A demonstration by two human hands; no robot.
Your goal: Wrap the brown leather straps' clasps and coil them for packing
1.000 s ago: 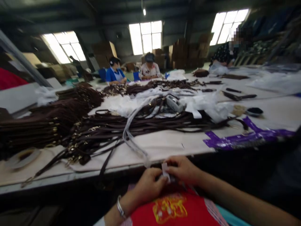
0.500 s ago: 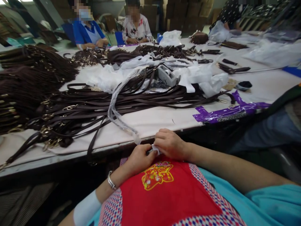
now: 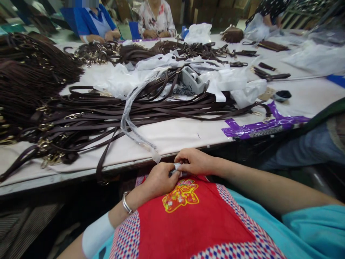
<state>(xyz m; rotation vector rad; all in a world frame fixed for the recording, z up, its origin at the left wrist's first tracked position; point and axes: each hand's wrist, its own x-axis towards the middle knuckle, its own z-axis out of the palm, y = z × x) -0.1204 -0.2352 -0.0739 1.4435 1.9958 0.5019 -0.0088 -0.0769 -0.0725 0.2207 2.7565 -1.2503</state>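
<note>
My left grip (image 3: 161,177) and right grip (image 3: 198,162) meet over my lap, just below the near edge of the bench (image 3: 188,133). Between them sits a small pale piece (image 3: 177,166), mostly hidden by my fingers. My left thumb and finger pinch it from one side, and my right fingertips press together on it from the other. I judge that I hold it this way because something so slight needs steadying from both sides, and that I keep it low and close to my red apron (image 3: 210,223) so my forearms have support. What the piece is, I cannot tell.

Just beyond my left grip, the end of a plastic-wrapped strip (image 3: 126,117) hangs over the bench edge. Dark brown straps (image 3: 151,112) lie lengthwise behind it, their metal clasps (image 3: 74,116) mostly gathered toward the left, probably so they stay sorted and don't tangle. A thicker dark pile (image 3: 32,72) rises at the far left. The grey dispenser (image 3: 192,82) stands among white plastic (image 3: 234,82) and straps, seemingly within reach. Purple tape (image 3: 241,129) runs along the edge on my right, perhaps to cover it.
</note>
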